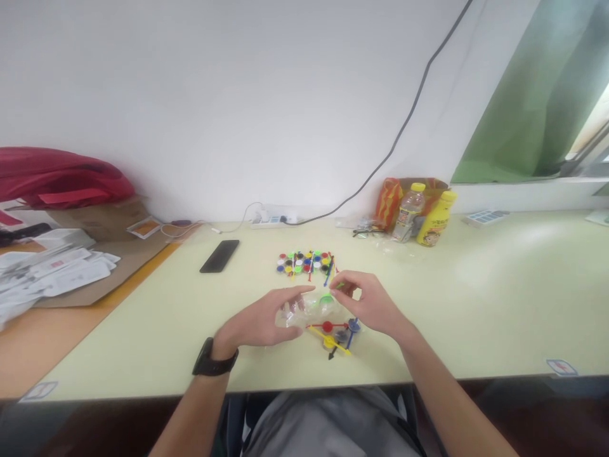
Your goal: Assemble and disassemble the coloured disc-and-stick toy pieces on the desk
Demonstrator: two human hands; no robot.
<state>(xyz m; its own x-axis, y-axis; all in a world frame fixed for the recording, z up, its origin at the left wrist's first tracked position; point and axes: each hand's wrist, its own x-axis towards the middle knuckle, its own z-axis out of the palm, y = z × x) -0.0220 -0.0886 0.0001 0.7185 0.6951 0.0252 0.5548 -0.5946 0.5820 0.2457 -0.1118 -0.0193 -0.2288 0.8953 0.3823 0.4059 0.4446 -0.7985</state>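
My right hand (368, 301) pinches a small green piece, seemingly a plastic arrow (340, 285), between thumb and forefinger. Just left of those fingertips lies a green disc (326, 298) on or beside a crumpled clear plastic bag (311, 308). My left hand (266, 315) has its thumb and forefinger spread apart at the bag's left side; its other fingers are partly behind the plastic. Nearer to me sit several assembled spinners, discs with arrows across them: a red one (327, 326), a yellow one (329, 342), a blue one (353, 326) and a black one (341, 336).
Beyond my hands, coloured discs (307, 261) stand in rows with loose arrows (329, 270) among them. A black phone (219, 256) lies left. Bottles (436, 220), a power strip (271, 220) and eyeglasses (366, 232) are along the wall. White packets (71, 273) cover the left side.
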